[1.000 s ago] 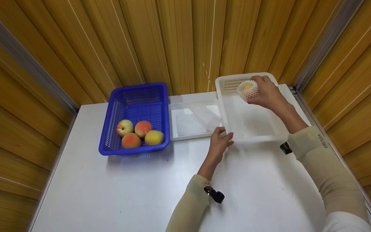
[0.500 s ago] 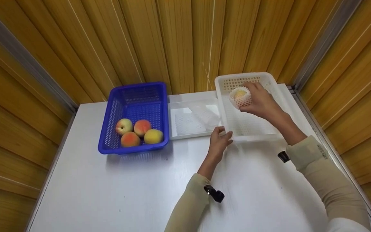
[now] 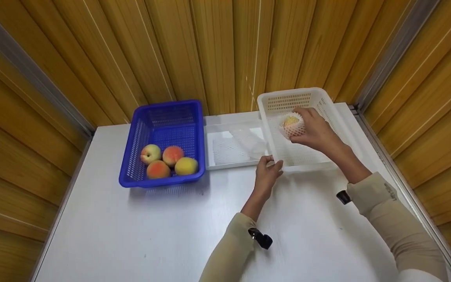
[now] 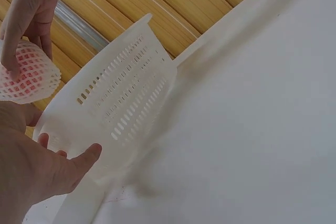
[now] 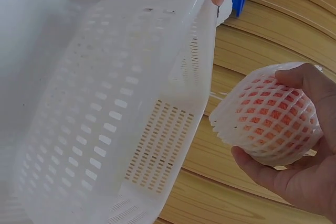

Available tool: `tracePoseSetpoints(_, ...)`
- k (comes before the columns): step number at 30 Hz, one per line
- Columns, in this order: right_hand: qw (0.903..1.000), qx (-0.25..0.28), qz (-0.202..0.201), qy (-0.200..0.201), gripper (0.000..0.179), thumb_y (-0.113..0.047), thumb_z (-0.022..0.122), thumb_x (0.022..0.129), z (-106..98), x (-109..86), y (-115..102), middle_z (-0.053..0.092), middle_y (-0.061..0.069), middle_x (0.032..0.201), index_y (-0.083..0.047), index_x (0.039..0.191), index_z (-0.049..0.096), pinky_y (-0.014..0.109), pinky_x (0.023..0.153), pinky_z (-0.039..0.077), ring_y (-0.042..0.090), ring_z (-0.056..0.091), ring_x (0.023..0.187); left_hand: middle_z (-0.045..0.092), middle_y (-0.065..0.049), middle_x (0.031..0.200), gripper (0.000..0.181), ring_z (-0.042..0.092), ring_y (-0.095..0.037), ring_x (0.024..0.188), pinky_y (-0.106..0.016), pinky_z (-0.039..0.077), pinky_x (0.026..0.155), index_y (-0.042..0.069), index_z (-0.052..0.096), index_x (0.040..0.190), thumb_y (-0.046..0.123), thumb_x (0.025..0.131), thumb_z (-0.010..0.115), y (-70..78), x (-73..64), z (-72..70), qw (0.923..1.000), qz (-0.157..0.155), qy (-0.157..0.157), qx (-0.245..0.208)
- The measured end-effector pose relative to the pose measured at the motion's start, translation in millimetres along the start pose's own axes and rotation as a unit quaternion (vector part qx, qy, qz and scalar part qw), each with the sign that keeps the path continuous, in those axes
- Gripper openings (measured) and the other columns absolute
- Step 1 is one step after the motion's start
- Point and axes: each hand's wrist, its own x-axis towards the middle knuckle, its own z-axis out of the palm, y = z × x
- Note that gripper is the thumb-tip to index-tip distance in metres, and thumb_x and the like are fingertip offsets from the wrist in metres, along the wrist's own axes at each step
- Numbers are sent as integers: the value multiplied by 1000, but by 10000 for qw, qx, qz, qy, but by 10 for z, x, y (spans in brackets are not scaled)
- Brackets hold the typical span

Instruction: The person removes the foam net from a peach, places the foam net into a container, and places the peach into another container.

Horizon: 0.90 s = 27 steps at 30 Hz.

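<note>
My right hand (image 3: 317,131) holds a peach (image 5: 273,114) wrapped in a white foam net, above the white basket (image 3: 288,102). Thumb and fingers wrap the net's sides in the right wrist view, and reddish skin shows through the mesh. At the basket's near left corner, my left hand (image 3: 267,174) grips the rim; its thumb lies along the outer wall in the left wrist view. Several loose peaches (image 3: 173,156) rest in the near part of a blue basket (image 3: 163,182) on the left.
A shallow white tray (image 3: 233,166) stands between the two baskets, holding white foam nets (image 3: 249,141). All sit on a white table (image 3: 170,235). Wood-patterned panels (image 3: 217,55) rise behind and on both sides.
My right hand has come down and slightly left with the netted peach, lower over the white basket. That basket has shifted slightly left. My left hand stays at its corner.
</note>
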Motion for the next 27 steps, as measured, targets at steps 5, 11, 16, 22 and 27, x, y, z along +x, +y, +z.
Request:
tracePoseSetpoints(5, 9999, 81, -25, -58, 84, -16, 85, 79, 58, -87, -29, 42, 27, 145, -4, 149, 40, 61, 93, 49, 42, 53, 115, 56, -13, 134, 37, 66, -23, 115, -34, 57, 94, 1, 58, 124, 21, 96, 71, -1, -2, -62, 9998, -61, -181, 115)
tracePoseSetpoints(11, 9996, 184, 54, -212, 84, -17, 84, 78, 137, -174, -111, 42, 25, 146, -6, 149, 39, 60, 95, 49, 41, 53, 116, 57, -12, 133, 38, 64, -23, 116, -36, 57, 95, 3, 56, 129, 24, 99, 66, 107, -35, -213, 9981, 150, -256, 534)
tracePoseSetpoints(16, 9993, 266, -93, -230, 85, -16, 86, 77, 203, -235, -215, 43, 23, 145, -6, 148, 41, 59, 94, 50, 40, 54, 115, 55, -14, 138, 35, 64, -24, 118, -35, 56, 96, 3, 55, 131, 17, 100, 61, 221, -74, -413, 9945, 543, -238, 864)
tracePoseSetpoints(22, 9977, 449, -400, -313, 84, -17, 88, 77, 318, -320, -406, 44, 21, 143, -8, 147, 43, 58, 95, 52, 37, 55, 117, 55, -13, 141, 37, 63, -23, 119, -33, 56, 95, 4, 56, 134, 18, 100, 61, 347, -152, -665, 9876, 928, -59, 1268)
tracePoseSetpoints(27, 9953, 616, -706, -259, 84, -17, 89, 74, 450, -384, -585, 49, 18, 140, -10, 145, 46, 55, 94, 53, 34, 57, 115, 54, -15, 143, 37, 59, -32, 126, -39, 54, 99, 2, 55, 135, 17, 101, 61, 416, -264, -892, 9813, 1237, -40, 1475)
